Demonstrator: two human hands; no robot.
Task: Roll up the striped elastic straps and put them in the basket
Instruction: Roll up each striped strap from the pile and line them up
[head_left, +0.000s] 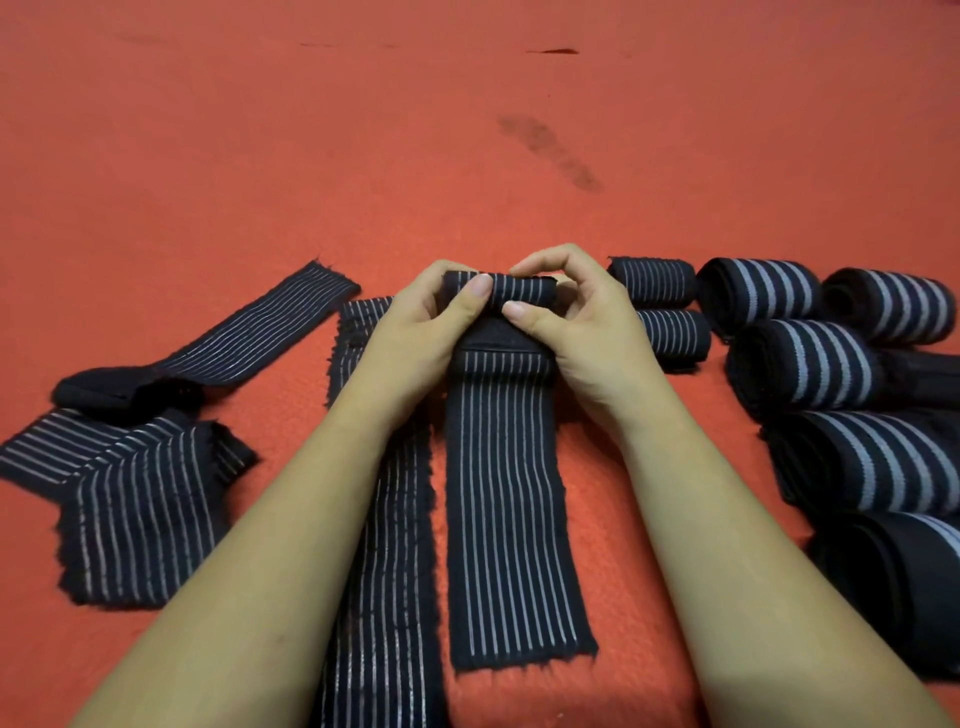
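A black elastic strap with thin white stripes (506, 499) lies flat in front of me, its far end curled into a small roll (522, 292). My left hand (423, 325) and my right hand (571, 317) both pinch that roll, thumbs on the near side, fingers over the top. A second flat strap (387, 571) lies just left of it, partly under my left forearm. More unrolled straps lie at the far left (249, 325) and near left (140, 499). No basket is in view.
Two thin-striped rolls (657, 280) (675, 332) sit right of my hands. Several thicker rolls with broad pale stripes (810, 364) (883, 304) crowd the right edge. Everything rests on an orange-red cloth surface (467, 156) with a dark smudge (550, 150).
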